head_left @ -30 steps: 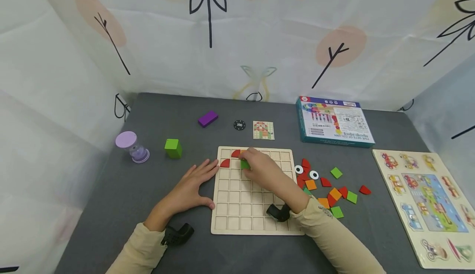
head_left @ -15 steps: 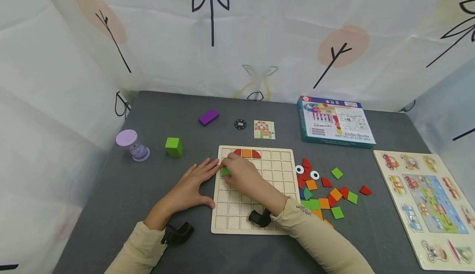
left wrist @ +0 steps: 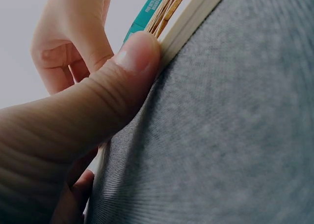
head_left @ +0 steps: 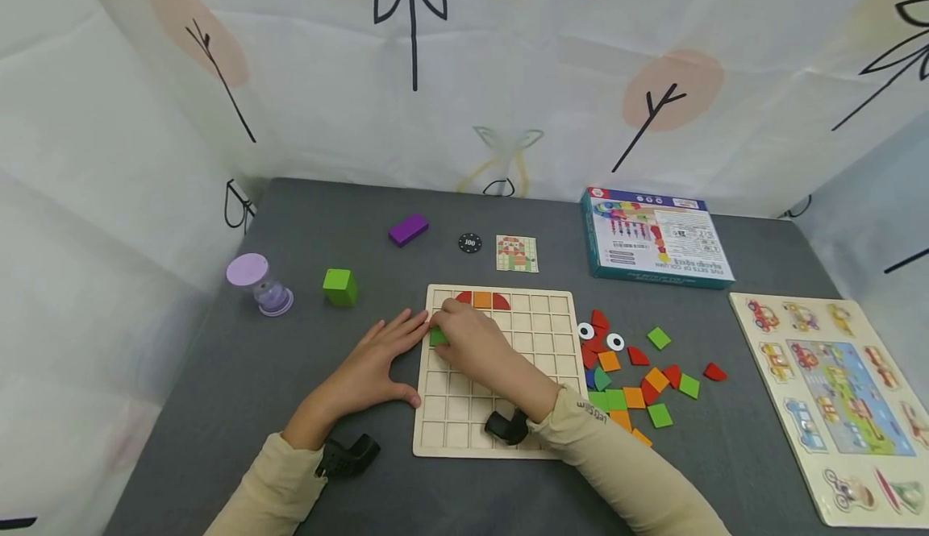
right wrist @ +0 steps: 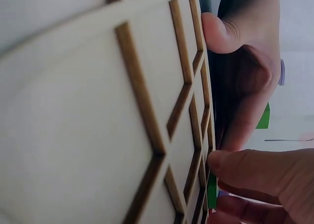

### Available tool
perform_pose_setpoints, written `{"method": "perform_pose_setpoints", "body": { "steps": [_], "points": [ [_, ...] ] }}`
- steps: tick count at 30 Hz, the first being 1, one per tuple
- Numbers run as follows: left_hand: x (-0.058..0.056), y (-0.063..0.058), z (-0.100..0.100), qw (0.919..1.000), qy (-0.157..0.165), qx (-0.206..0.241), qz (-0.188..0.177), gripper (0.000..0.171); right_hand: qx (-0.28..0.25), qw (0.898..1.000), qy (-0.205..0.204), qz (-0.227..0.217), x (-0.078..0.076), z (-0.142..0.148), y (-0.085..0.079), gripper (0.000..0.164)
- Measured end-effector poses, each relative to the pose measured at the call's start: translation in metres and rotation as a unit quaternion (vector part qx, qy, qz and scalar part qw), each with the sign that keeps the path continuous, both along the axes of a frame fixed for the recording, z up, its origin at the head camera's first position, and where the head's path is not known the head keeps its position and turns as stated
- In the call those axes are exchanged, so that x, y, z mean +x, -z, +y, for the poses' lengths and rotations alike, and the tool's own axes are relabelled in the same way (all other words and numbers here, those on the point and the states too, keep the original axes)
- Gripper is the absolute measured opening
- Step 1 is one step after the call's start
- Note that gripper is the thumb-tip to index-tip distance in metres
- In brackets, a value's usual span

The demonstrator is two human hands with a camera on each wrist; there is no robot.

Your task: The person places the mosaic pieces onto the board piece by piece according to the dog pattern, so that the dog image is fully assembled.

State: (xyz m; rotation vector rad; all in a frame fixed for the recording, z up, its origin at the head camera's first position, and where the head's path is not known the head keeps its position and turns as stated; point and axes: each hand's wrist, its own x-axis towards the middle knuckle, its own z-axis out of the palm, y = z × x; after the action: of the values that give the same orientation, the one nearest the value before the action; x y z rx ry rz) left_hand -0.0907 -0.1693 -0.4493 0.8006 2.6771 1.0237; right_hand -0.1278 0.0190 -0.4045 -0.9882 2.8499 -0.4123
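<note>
A wooden grid board (head_left: pixel 457 431) lies on the dark table. My right hand (head_left: pixel 479 346) is over its upper left part, pinching a green square tile (head_left: pixel 438 337) at the leftmost column. In the right wrist view, the thumb lies against this green tile (right wrist: pixel 212 190). Along the top row sit an orange square tile (head_left: pixel 482 300) and a red quarter-circle tile (head_left: pixel 501 302), with another red tile (head_left: pixel 464 297) to their left. My left hand (head_left: pixel 370 367) has its fingers spread, and its thumb and fingertips touch the board's left edge. Its thumb (left wrist: pixel 132 72) presses the rim in the left wrist view.
Several loose coloured tiles (head_left: pixel 634 397) lie right of the board. Behind it are a pattern card (head_left: pixel 517 254), a black chip (head_left: pixel 469 243) and a purple block (head_left: pixel 408 230). A green cube (head_left: pixel 339 288), an hourglass (head_left: pixel 261 286), a box (head_left: pixel 656 238) and a picture puzzle (head_left: pixel 835 383) stand around.
My right hand has moved left across the board with the green tile, to the leftmost column, uncovering the orange and red tiles in the top row. The left hand has stayed in place.
</note>
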Motion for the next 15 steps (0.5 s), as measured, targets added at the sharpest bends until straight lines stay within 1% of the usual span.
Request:
{"method": "perform_pose_setpoints", "body": {
  "steps": [4,7,11,15],
  "points": [
    [0.0,0.001,0.0,1.0,-0.001,-0.006,0.0,0.104,-0.007,1.0,0.004,-0.004,-0.001,0.008,-0.002,0.029],
    [0.0,0.002,0.0,0.9999,-0.003,-0.01,0.002,0.104,-0.024,0.999,0.022,-0.01,-0.003,0.023,-0.007,0.029],
    [-0.001,0.002,0.001,0.9999,-0.003,-0.01,0.003,0.105,-0.047,0.997,0.063,-0.01,-0.007,0.055,-0.014,0.03],
    [-0.001,0.003,0.001,0.9999,0.0,-0.008,0.006,0.105,-0.056,0.991,0.118,-0.003,-0.008,0.099,-0.017,0.031]
  ]
}}
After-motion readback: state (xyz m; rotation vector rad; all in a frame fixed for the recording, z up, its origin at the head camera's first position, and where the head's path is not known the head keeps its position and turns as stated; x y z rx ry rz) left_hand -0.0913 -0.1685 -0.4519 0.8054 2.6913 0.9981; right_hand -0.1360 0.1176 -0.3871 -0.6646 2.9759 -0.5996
